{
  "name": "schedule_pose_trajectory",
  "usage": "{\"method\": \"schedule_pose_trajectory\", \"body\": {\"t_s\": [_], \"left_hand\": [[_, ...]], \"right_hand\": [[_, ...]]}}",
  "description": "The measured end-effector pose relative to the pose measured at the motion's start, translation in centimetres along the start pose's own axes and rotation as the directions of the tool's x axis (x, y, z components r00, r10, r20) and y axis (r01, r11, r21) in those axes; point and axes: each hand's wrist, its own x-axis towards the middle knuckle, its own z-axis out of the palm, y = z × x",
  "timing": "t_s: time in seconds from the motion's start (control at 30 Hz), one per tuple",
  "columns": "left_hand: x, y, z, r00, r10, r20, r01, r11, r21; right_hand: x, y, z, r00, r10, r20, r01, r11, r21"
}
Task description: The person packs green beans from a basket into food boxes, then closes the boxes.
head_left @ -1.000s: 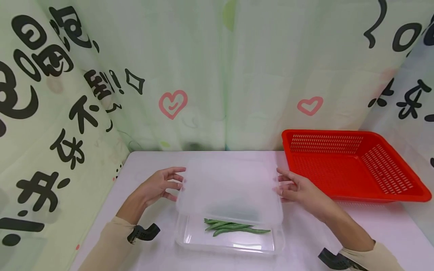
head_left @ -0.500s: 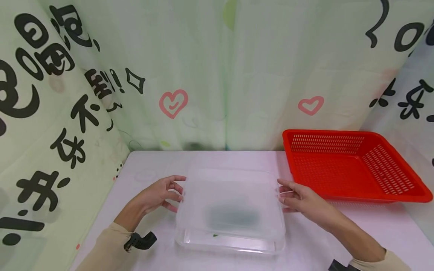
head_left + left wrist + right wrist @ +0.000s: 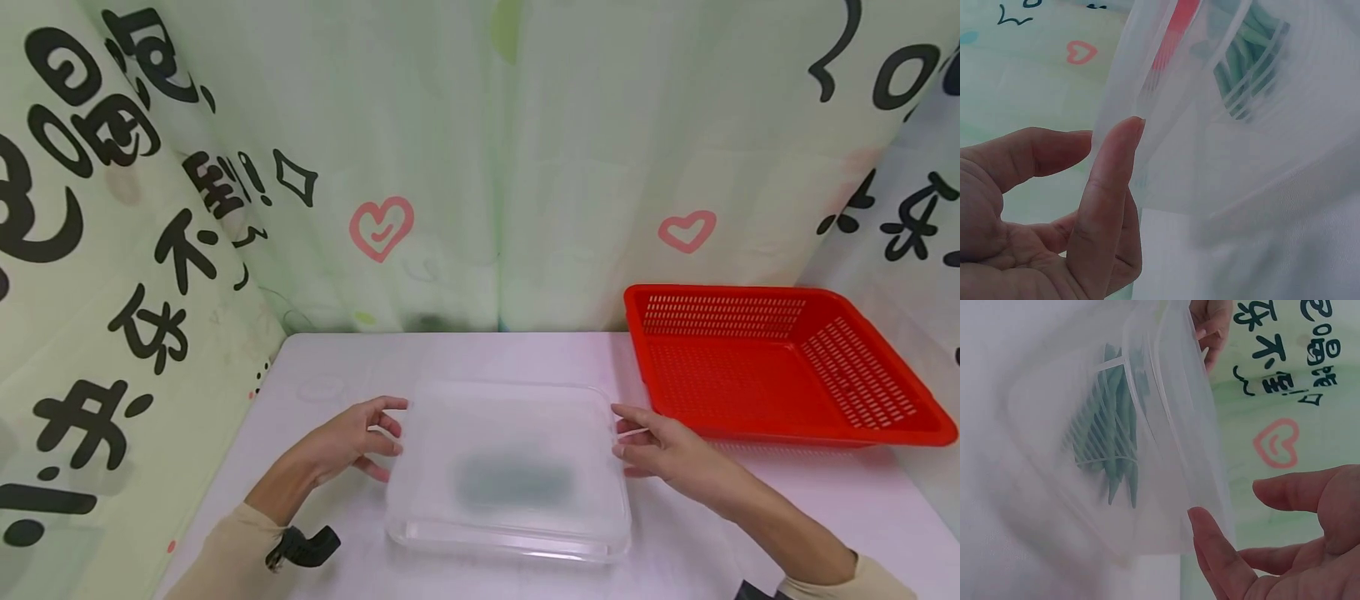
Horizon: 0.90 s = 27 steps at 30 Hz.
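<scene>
A frosted, translucent lid (image 3: 517,433) lies over a clear plastic box (image 3: 510,550), whose near side shows along the front. Green beans (image 3: 1113,419) show through the plastic in both wrist views; from above they are a blurred dark patch. My left hand (image 3: 348,442) holds the lid's left edge by the fingertips, one finger in front of the edge and another behind it in the left wrist view. At the opposite edge, my right hand (image 3: 667,446) holds the lid between its fingers, with a pale sliver of rim showing among them.
A red perforated basket (image 3: 787,367) stands at the back right, just beyond my right hand. Box and basket rest on a white table (image 3: 345,358). Printed curtains (image 3: 570,167) hang behind the table and along both sides.
Both hands have brought the lid down and toward me. The front strip of the box and the beans, in plain sight earlier, are now under the lid. The basket has stayed put.
</scene>
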Motion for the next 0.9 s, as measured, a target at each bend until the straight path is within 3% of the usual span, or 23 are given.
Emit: {"method": "schedule_pose_trajectory", "body": {"t_s": [0.3, 0.47, 0.9], "left_hand": [[-0.4, 0.2, 0.6, 1.000, -0.020, -0.016, 0.021, 1.000, 0.013], [-0.6, 0.2, 0.8, 0.999, -0.038, -0.025, 0.038, 0.999, 0.026], [-1.4, -0.2, 0.9, 0.999, 0.000, 0.054, 0.000, 1.000, 0.001]], "right_hand": [[-0.2, 0.2, 0.2, 1.000, 0.013, 0.009, -0.012, 0.999, -0.042], [0.0, 0.7, 0.0, 0.999, -0.036, 0.037, 0.038, 0.998, -0.054], [-0.2, 0.9, 0.0, 0.996, -0.042, 0.084, 0.056, 0.984, -0.171]]}}
